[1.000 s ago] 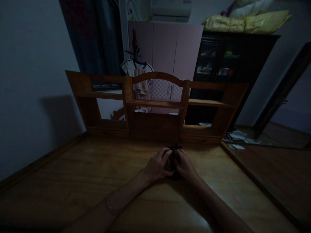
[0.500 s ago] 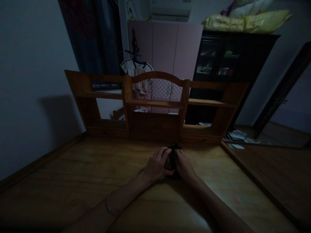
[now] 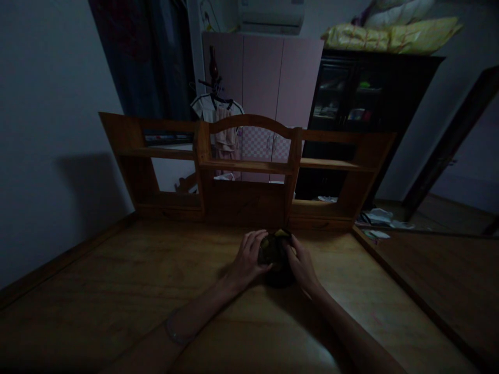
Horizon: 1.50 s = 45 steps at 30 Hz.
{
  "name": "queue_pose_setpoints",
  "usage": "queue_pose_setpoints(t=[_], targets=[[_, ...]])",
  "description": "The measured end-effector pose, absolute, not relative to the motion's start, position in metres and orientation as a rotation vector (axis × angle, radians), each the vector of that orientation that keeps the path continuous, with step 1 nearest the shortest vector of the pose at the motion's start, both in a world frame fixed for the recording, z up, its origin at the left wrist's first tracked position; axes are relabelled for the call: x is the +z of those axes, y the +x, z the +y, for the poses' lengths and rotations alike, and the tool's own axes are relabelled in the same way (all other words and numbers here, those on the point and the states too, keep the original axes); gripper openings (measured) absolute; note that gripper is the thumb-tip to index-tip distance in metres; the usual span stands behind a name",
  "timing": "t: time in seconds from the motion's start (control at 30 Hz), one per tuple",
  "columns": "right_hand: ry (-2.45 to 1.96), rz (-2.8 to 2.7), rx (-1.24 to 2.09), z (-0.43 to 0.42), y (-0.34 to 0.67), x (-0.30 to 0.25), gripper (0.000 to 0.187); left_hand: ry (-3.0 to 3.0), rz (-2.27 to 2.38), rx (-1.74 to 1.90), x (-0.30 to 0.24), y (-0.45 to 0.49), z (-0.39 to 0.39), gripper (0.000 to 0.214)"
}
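A small dark rounded object (image 3: 272, 253) with yellowish patches stands on the wooden tabletop between my hands; the dim light hides what kind of thing it is. Curved around its left side is my left hand (image 3: 249, 255), fingers over the upper edge and thumb low at the front. On the other side my right hand (image 3: 302, 262) grips its upper right part, where a dark flap with a yellow patch (image 3: 281, 233) sticks up. The fingertips of my right hand are partly lost against the dark surface. Under the object lies a black base or shadow.
A wooden shelf unit (image 3: 249, 166) with open compartments runs along the table's far edge. The white wall (image 3: 58, 104) borders the left side. A raised wooden rim (image 3: 390, 265) follows the right edge. Beyond are pink wardrobe doors (image 3: 262, 78) and a black cabinet (image 3: 378, 93).
My hands have moved slightly apart, showing more of the dark object. A yellow patch now shows at its top, where a black, spiky piece stuck up before. The view has shifted a little.
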State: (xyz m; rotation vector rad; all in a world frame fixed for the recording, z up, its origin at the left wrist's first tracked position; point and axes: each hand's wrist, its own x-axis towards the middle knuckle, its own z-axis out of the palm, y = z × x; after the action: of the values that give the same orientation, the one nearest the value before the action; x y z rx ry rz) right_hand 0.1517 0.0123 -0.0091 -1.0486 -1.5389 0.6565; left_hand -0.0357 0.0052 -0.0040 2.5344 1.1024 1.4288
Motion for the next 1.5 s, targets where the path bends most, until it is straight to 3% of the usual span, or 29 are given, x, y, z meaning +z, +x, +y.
queue_pose_setpoints(t=[0.17, 0.3, 1.0, 1.27, 1.5], targets=[[-0.779, -1.206, 1.340, 0.011, 0.147, 0.001, 0.037, 2.478, 0.997, 1.521, 0.001, -0.036, 0.001, 0.074], [-0.642, -1.094, 1.569, 0.006, 0.144, 0.010, 0.039, 2.385, 0.926, 1.566, 0.001, -0.033, -0.001, 0.077], [-0.822, -1.325, 1.339, 0.001, 0.147, 0.009, 0.054, 2.261, 1.096, 1.377, -0.004, -0.034, 0.003, 0.080], [-0.841, -1.285, 1.344, 0.003, 0.150, 0.007, 0.040, 2.265, 1.026, 1.481, -0.008, -0.037, 0.009, 0.082], [-0.833, -1.335, 1.379, -0.002, 0.147, 0.015, 0.046, 2.342, 0.942, 1.436, -0.011, -0.038, 0.010, 0.077]])
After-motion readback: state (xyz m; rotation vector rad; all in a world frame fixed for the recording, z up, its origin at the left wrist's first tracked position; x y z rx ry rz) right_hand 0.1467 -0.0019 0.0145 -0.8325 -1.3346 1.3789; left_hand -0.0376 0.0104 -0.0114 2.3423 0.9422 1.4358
